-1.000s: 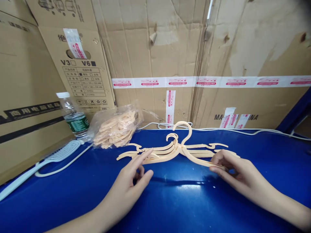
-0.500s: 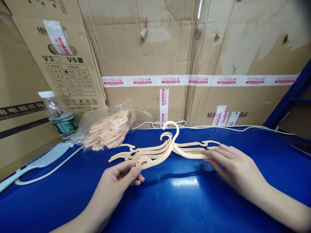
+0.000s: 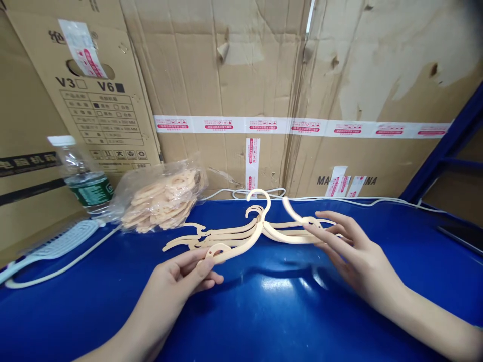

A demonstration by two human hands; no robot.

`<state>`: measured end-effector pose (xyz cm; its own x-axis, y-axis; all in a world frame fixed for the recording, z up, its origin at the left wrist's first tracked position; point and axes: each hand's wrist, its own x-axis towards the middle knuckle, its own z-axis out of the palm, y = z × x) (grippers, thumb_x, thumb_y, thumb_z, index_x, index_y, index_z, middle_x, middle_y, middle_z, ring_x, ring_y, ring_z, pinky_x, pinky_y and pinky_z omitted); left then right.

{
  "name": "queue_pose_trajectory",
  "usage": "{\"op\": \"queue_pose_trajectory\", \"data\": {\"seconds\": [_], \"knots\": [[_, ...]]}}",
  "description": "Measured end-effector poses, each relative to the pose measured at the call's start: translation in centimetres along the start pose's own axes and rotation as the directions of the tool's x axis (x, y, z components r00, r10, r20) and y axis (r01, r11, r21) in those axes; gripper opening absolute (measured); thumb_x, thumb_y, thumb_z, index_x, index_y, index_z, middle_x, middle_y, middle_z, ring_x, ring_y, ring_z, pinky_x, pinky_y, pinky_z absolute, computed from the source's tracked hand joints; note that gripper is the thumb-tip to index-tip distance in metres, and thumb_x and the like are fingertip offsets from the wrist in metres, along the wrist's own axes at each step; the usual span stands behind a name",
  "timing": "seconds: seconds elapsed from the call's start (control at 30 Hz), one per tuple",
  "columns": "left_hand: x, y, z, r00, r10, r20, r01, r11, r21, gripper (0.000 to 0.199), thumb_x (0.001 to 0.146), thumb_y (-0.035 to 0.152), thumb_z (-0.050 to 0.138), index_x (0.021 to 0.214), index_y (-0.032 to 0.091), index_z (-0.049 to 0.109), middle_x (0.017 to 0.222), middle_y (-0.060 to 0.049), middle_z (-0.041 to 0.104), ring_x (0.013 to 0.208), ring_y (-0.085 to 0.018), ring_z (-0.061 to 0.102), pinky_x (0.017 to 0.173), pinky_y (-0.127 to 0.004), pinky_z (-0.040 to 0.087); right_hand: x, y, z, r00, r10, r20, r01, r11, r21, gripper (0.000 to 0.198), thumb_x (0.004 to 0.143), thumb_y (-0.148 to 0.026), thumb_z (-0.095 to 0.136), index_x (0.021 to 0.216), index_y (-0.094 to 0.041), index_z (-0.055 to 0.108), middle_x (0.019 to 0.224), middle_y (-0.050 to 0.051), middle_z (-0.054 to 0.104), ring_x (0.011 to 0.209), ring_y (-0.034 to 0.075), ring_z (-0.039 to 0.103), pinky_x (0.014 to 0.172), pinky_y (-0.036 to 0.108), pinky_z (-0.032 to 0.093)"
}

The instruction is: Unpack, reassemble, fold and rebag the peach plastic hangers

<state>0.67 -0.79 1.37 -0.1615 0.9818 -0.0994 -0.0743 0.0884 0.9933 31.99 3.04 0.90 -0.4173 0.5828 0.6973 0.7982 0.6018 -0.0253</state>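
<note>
The left hand (image 3: 181, 274) has its thumb and fingertips pinched on the looped end of the nearest hanger (image 3: 230, 247), lifting that arm a little off the blue table (image 3: 264, 311). The right hand (image 3: 354, 256) is half open, its fingers narrowed around the other arm of a hanger, with one curved cream piece (image 3: 292, 210) rising above the fingertips; whether that piece is a loose hook or part of the same hanger I cannot tell.

Between the two hands lies the stack of hangers (image 3: 245, 232), several fanned on one another, hooks bunched at the middle and pointing toward the cardboard boxes (image 3: 234, 75) at the back. They overlap but are not squared up, so by my reading the gathering is partway through: the hangers are out and laid together, the aligning is unfinished.

To the left, against the boxes, sits a clear bag (image 3: 162, 198) with more cream hangers in it, which suggests more are left to handle. Further left stand a water bottle (image 3: 85, 178) and a white brush-like thing (image 3: 56, 244) on a cord. A white cable (image 3: 358, 201) runs along the far edge of the table
</note>
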Motion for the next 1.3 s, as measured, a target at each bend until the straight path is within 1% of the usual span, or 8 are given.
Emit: {"op": "queue_pose_trajectory", "data": {"seconds": [0.1,0.3,0.5,0.73,0.83,0.97,1.1,1.3], "knots": [[0.0,0.0,0.1,1.000,0.005,0.001,-0.005,1.000,-0.018,0.032,0.064,0.039,0.084,0.085,0.017,0.076,0.078,-0.003,0.075,0.070,-0.016,0.071,0.067,-0.020,0.057,0.2,-0.1,0.2,0.983,0.182,0.025,-0.181,0.933,0.312,0.042,0.093,-0.023,0.053,0.134,-0.028,0.052,0.130,0.013,0.053,0.090,0.018,0.066,0.076,0.034,0.059],[0.1,-0.2,0.1,0.998,0.069,-0.014,-0.069,0.997,-0.023,0.034,0.068,0.040,0.082,0.089,0.015,0.074,0.082,-0.004,0.074,0.074,-0.017,0.070,0.070,-0.022,0.057,1.1,0.2,0.2,0.837,0.458,0.300,-0.530,0.538,0.655,0.040,0.075,-0.045,0.076,0.104,-0.019,0.070,0.100,0.011,0.072,0.091,0.025,0.068,0.077,0.036,0.058],[0.7,-0.6,-0.7,0.991,0.131,0.029,-0.131,0.991,0.013,0.031,0.073,0.038,0.080,0.095,0.017,0.072,0.091,-0.005,0.073,0.085,-0.018,0.068,0.077,-0.024,0.055,1.2,-0.3,0.2,0.720,0.484,0.497,-0.643,0.197,0.740,0.042,0.070,-0.044,0.082,0.104,-0.020,0.072,0.103,0.009,0.072,0.093,0.022,0.066,0.082,0.034,0.054],[0.3,-0.5,0.5,0.978,0.138,0.155,-0.147,0.988,0.048,0.028,0.074,0.041,0.077,0.087,0.016,0.072,0.088,-0.006,0.072,0.080,-0.019,0.067,0.071,-0.024,0.056,1.5,-3.1,1.0,0.716,0.433,0.548,-0.606,-0.005,0.795,0.039,0.074,-0.040,0.080,0.096,-0.024,0.052,0.079,-0.001,0.065,0.072,0.015,0.062,0.072,0.031,0.052],[0.0,-0.2,1.0,0.974,0.137,0.178,-0.154,0.984,0.085,0.030,0.071,0.043,0.078,0.083,0.016,0.072,0.083,-0.005,0.072,0.071,-0.018,0.066,0.058,-0.022,0.055,2.1,-4.3,1.3,0.738,0.369,0.565,-0.597,-0.032,0.801,0.036,0.076,-0.038,0.079,0.083,-0.023,0.047,0.080,-0.002,0.064,0.072,0.013,0.060,0.070,0.027,0.051],[-0.2,-0.1,0.9,0.976,0.140,0.165,-0.161,0.979,0.125,0.030,0.071,0.044,0.077,0.079,0.016,0.070,0.079,-0.004,0.069,0.068,-0.018,0.064,0.055,-0.022,0.055,2.9,-5.9,1.5,0.767,0.221,0.603,-0.626,0.051,0.778,0.026,0.080,-0.038,0.075,0.080,-0.020,0.057,0.081,0.000,0.065,0.076,0.013,0.061,0.074,0.026,0.052],[-0.2,-0.2,0.6,0.979,0.116,0.166,-0.134,0.986,0.100,0.031,0.072,0.044,0.077,0.084,0.016,0.069,0.088,-0.005,0.070,0.077,-0.020,0.067,0.060,-0.024,0.058,2.9,-7.2,2.1,0.798,0.052,0.600,-0.601,0.142,0.787,0.017,0.087,-0.035,0.068,0.090,-0.019,0.067,0.092,0.003,0.067,0.085,0.013,0.064,0.082,0.027,0.053],[0.1,-0.3,0.5,0.986,0.109,0.128,-0.116,0.992,0.046,0.034,0.068,0.042,0.080,0.085,0.016,0.065,0.083,-0.004,0.071,0.070,-0.017,0.067,0.059,-0.024,0.057,1.5,-7.7,2.9,0.781,-0.072,0.620,-0.616,0.066,0.785,0.028,0.091,-0.032,0.062,0.118,-0.026,0.067,0.132,0.007,0.055,0.108,0.019,0.063,0.096,0.036,0.052]]}}
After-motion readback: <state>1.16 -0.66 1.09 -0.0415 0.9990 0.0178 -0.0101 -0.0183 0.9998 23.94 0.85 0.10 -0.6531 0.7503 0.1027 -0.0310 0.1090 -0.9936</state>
